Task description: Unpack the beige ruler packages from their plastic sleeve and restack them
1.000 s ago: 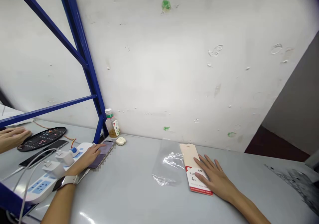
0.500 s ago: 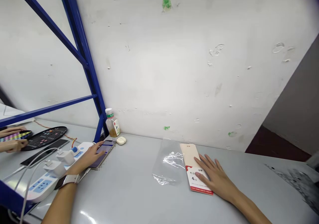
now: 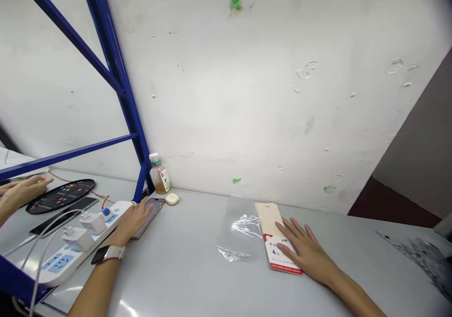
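My left hand (image 3: 133, 220), with a watch (image 3: 108, 254) on its wrist, lies over a smartphone (image 3: 151, 216) at the left of the grey table (image 3: 176, 279). Its fingers are stretched out across the screen, which shows plain purple. My right hand (image 3: 307, 251) rests with fingers spread on the right side of a slim cream packet (image 3: 268, 217) with a red and white printed band. A clear plastic bag (image 3: 237, 234) lies flat just left of the packet, its right edge close to it.
Left of my left hand is a white power strip (image 3: 58, 263) with plugged-in chargers and cables. Behind stand a small bottle (image 3: 159, 176), a cream earbud case (image 3: 172, 199) and a blue metal frame (image 3: 123, 86). Another person's hand (image 3: 24, 192) is near a black oval board (image 3: 65, 195).
My left hand has shifted right over the phone, its wrist turning so the watch face shows. The phone's screen looks plainer. The other person's hands moved; my right hand stays on the packet.
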The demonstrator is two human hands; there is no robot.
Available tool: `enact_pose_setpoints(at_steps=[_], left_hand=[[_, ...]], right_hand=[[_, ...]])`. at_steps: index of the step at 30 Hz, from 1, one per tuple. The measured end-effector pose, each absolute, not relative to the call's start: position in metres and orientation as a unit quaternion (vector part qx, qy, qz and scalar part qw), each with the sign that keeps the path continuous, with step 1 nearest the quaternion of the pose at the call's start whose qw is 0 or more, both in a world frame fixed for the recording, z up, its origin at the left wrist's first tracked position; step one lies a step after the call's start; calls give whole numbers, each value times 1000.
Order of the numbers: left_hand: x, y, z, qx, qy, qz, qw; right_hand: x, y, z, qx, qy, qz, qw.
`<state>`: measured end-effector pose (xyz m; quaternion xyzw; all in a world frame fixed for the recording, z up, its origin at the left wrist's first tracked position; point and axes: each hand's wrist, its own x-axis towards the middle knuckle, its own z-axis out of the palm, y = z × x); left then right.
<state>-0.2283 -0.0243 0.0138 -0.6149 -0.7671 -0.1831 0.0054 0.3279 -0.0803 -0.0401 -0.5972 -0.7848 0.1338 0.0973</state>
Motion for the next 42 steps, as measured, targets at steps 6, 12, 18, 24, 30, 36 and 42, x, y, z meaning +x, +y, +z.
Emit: enact_pose_setpoints(at_steps=[6,12,18,24,30,36,42], left_hand=[[-154,-30,28,-710,-663,-226,80],[-27,-58,13,-875,-447,-186,5],[40,-58,-1,-890,-416,-186,-27],[43,-45,-3,-880,-425,-205,-57],[38,-49,-1,-884,-422,-194,-55],[47,-51,-2,-888,-414,-197,14],[58,-48,-3,-865,-469,-175,38]], right_hand=[[328,-79,-42,-601,-784,125,91],[325,-84,-34,-613,-765,159,117],[324,-82,-28,-621,-753,177,128],[322,-83,-18,-634,-734,191,151],[317,-92,3,-684,-674,209,185],[308,-97,5,-684,-648,264,206],[316,-91,-6,-676,-641,299,207]])
